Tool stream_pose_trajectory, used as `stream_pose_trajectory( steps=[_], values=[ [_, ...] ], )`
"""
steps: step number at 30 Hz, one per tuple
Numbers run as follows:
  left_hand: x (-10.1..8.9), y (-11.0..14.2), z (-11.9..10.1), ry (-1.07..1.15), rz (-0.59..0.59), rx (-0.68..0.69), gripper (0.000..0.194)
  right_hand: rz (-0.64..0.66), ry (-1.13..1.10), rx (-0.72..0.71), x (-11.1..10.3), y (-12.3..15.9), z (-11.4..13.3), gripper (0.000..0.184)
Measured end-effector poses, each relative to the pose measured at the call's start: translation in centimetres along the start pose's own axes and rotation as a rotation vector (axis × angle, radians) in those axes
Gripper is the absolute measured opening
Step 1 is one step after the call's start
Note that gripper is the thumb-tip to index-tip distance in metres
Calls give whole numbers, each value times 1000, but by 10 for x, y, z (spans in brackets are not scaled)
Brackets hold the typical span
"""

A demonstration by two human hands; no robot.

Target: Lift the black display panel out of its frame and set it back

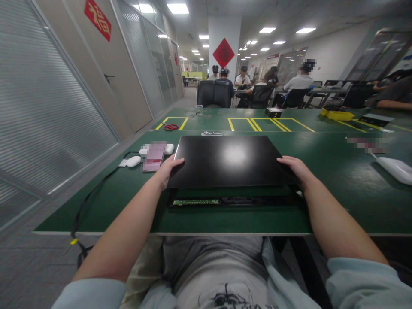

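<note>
A flat black screen panel [212,165] with a shiny face spans the space between my hands. My left hand [169,169] grips its left edge, thumb on top. On the opposite edge my right hand [296,168] holds it the same way, fingers hidden beneath. Below the panel's near edge a black frame [257,201] lies on the green table [231,221]. A green circuit board strip [196,202] shows along that frame's near side. The rest of the frame is covered by the panel.
Left of the panel lie a phone [153,157] and a white device [133,161] by a black cable [93,191]. Red scissors [171,127] and a small cup [199,110] are farther back. To the right sits a white mouse-like object [394,169]. Several people sit beyond the table.
</note>
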State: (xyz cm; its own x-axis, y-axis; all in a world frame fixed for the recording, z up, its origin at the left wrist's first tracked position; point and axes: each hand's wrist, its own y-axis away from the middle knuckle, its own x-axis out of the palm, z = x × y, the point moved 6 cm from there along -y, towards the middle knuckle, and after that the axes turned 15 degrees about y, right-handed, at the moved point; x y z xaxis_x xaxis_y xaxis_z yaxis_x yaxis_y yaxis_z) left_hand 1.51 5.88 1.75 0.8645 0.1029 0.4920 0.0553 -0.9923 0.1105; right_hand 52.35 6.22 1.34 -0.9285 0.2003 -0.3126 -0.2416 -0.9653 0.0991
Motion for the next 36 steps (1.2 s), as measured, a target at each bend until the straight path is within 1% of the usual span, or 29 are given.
stream_pose_trajectory(
  steps=[3,9,13,18,22,25,30,36],
  values=[
    [4,4,-1,14,12,-1,54,9,-65,36,3,1,-2,14],
    [10,11,-4,36,28,7,61,46,-69,118,6,-3,-1,13],
    [13,12,-4,60,38,10,64,55,-93,116,9,0,2,14],
    [10,11,-4,70,33,12,72,56,-67,106,11,3,2,14],
    [6,9,-4,48,44,9,71,90,-71,126,15,5,2,11],
    [4,8,-3,40,42,7,71,116,-70,130,18,7,2,12],
    [4,8,-3,26,35,7,72,103,-42,125,18,5,1,13],
    [0,6,-1,17,-22,10,63,104,-33,124,19,5,0,13]
  ],
)
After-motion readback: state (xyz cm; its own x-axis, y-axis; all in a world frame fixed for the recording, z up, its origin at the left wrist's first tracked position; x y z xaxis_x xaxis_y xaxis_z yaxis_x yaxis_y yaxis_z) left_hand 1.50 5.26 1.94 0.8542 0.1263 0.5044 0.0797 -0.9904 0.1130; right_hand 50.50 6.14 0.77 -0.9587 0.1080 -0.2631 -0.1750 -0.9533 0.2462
